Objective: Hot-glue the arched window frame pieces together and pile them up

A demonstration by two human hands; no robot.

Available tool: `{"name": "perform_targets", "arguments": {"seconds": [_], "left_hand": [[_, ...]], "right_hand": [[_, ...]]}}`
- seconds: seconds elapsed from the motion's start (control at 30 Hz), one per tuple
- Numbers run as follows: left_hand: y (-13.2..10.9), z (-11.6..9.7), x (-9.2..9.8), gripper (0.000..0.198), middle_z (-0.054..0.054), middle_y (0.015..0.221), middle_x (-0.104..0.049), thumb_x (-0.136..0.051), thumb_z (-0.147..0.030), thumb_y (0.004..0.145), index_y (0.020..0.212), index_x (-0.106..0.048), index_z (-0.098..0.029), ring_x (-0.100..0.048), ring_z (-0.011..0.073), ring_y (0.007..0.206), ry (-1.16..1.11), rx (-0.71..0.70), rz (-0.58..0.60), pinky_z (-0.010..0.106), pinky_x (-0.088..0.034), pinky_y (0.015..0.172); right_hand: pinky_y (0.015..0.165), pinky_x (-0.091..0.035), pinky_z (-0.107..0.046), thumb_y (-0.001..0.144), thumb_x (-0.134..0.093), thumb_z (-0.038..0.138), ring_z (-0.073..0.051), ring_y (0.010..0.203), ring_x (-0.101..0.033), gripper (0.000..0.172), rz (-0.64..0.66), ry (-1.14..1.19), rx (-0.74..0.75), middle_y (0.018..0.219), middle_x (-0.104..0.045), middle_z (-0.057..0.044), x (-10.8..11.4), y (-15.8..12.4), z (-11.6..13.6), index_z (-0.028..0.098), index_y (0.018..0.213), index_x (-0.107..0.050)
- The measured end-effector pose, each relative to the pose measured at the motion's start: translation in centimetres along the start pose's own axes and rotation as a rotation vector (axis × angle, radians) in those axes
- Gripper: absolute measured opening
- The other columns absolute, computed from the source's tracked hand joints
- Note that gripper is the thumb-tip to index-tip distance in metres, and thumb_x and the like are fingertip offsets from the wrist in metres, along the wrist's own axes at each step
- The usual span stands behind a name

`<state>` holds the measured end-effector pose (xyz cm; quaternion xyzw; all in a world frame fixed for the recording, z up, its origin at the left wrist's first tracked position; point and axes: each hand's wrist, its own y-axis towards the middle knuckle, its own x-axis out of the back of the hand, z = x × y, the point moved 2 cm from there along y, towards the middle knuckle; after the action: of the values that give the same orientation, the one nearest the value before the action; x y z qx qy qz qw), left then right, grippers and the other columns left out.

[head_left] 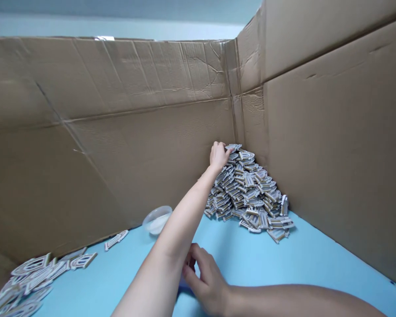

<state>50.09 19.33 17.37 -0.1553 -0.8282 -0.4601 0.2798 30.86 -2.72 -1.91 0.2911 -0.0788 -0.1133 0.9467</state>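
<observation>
L hand (219,157) at crest of main pile of flat arch-shaped pieces (247,189), arm extended to far R; fingers bent over uppermost pieces & touching them, but clenched vs. grasping: cannot tell. L forearm (185,211) crosses view diagonally from near edge.

R hand (206,279) low & near, just above or on blue tabletop (317,264), partly behind L forearm; fingers loosely curled, tips pointing down. Any grasped item: cannot tell, as palm side is hidden.

Main pile banked into far R corner, against far cardboard wall (119,110) & R cardboard wall (333,132). Pieces approx. alike: pale faces, tan edges, column-like cutouts; most lie overlapped at mixed angles. One piece (284,205) stands near-upright at R side of pile.

Second, smaller heap of same pieces (29,279) at near L, cut off by frame edge. Single loose piece (116,240) lies on tabletop at base of far wall, btwn heap & clear plastic bowl (157,220). Bowl holds white contents, stands L of main pile, just behind L forearm in this view. Both walls creased & dented.
</observation>
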Motion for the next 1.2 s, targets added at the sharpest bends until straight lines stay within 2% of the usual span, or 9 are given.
{"name": "perform_targets", "arguments": {"seconds": [0.2, 0.3, 0.4, 0.53, 0.73, 0.83, 0.97, 1.07, 1.2], "left_hand": [[1.0, -0.1, -0.8, 0.038, 0.018, 0.122, -0.066, -0.065, -0.032, 0.100, 0.131, -0.062, -0.009, -0.060, 0.0245, 0.117, 0.056, -0.005, 0.013, 0.038, -0.044, 0.107], [0.8, 0.3, 0.6, 0.042, 0.019, 0.112, -0.070, -0.064, -0.035, 0.101, 0.133, -0.063, -0.009, -0.061, 0.0246, 0.113, 0.066, -0.041, 0.032, 0.034, -0.044, 0.103], [-1.7, 1.2, 3.6, 0.044, 0.018, 0.115, -0.069, -0.062, -0.037, 0.101, 0.136, -0.063, -0.010, -0.060, 0.0253, 0.112, 0.085, -0.120, 0.060, 0.036, -0.044, 0.103], [-10.1, 3.3, 10.4, 0.044, 0.014, 0.121, -0.067, -0.061, -0.037, 0.101, 0.139, -0.062, -0.015, -0.057, 0.0242, 0.115, 0.123, -0.248, 0.111, 0.038, -0.044, 0.107], [-29.5, 8.7, 25.0, 0.037, 0.013, 0.126, -0.066, -0.061, -0.029, 0.100, 0.135, -0.066, -0.020, -0.060, 0.0228, 0.115, 0.293, -0.264, 0.207, 0.038, -0.049, 0.102], [-38.2, 11.9, 33.5, 0.033, 0.010, 0.125, -0.068, -0.062, -0.025, 0.098, 0.131, -0.069, -0.025, -0.063, 0.0227, 0.117, 0.460, -0.160, 0.266, 0.039, -0.048, 0.106], [-47.4, 15.6, 43.1, 0.026, 0.008, 0.116, -0.072, -0.064, -0.035, 0.096, 0.119, -0.074, -0.026, -0.066, 0.0238, 0.108, 0.593, 0.107, 0.038, 0.038, -0.050, 0.101], [-51.8, 17.0, 46.8, 0.026, 0.007, 0.113, -0.073, -0.062, -0.041, 0.096, 0.112, -0.076, -0.025, -0.067, 0.0238, 0.107, 0.605, 0.283, -0.127, 0.038, -0.051, 0.103], [-53.6, 18.1, 47.8, 0.028, 0.006, 0.108, -0.075, -0.061, -0.042, 0.097, 0.106, -0.077, -0.021, -0.068, 0.0200, 0.101, 0.522, 0.377, -0.171, 0.033, -0.051, 0.100]], "right_hand": [[0.069, -0.040, -0.032, 0.090, -0.055, 0.030, -0.020, 0.073, -0.053, 0.007, -0.002, -0.087, -0.028, 0.081, -0.062, -0.002, -0.2, 0.3, -0.3, 0.023, 0.092, -0.054], [0.071, -0.044, -0.031, 0.096, -0.054, 0.035, -0.019, 0.075, -0.057, 0.016, 0.014, -0.073, -0.055, 0.083, -0.065, -0.001, 0.1, 0.3, 0.0, 0.023, 0.105, -0.060], [0.073, -0.047, -0.029, 0.100, -0.055, 0.036, -0.019, 0.079, -0.061, 0.025, 0.031, -0.061, -0.093, 0.087, -0.066, -0.001, 0.6, 0.2, 0.4, 0.023, 0.121, -0.061], [0.073, -0.047, -0.029, 0.103, -0.054, 0.035, -0.018, 0.079, -0.063, 0.023, 0.061, -0.073, -0.106, 0.086, -0.067, 0.000, 0.8, 0.2, 0.7, 0.023, 0.122, -0.062], [0.076, -0.046, -0.034, 0.106, -0.052, 0.031, -0.021, 0.083, -0.062, 0.019, 0.193, -0.169, -0.049, 0.090, -0.068, -0.003, 0.9, 0.0, 0.7, 0.023, 0.119, -0.063], [0.082, -0.044, -0.039, 0.105, -0.052, 0.026, -0.023, 0.087, -0.061, 0.015, 0.354, -0.252, 0.045, 0.097, -0.070, -0.006, 1.3, 0.1, 1.0, 0.023, 0.112, -0.065], [0.086, -0.040, -0.044, 0.101, -0.054, 0.017, -0.027, 0.094, -0.061, 0.019, 0.581, -0.416, 0.234, 0.102, -0.071, -0.010, 1.0, 1.6, 2.1, 0.023, 0.113, -0.067], [0.082, -0.040, -0.042, 0.101, -0.051, 0.016, -0.026, 0.091, -0.060, 0.020, 0.795, -0.859, 0.562, 0.104, -0.070, -0.012, -2.3, 3.7, 2.8, 0.021, 0.113, -0.067], [0.089, -0.044, -0.042, 0.103, -0.054, 0.025, -0.025, 0.098, -0.062, 0.018, 1.004, -0.996, 0.551, 0.112, -0.068, -0.013, -11.3, 7.9, 2.1, 0.019, 0.108, -0.070]]}}
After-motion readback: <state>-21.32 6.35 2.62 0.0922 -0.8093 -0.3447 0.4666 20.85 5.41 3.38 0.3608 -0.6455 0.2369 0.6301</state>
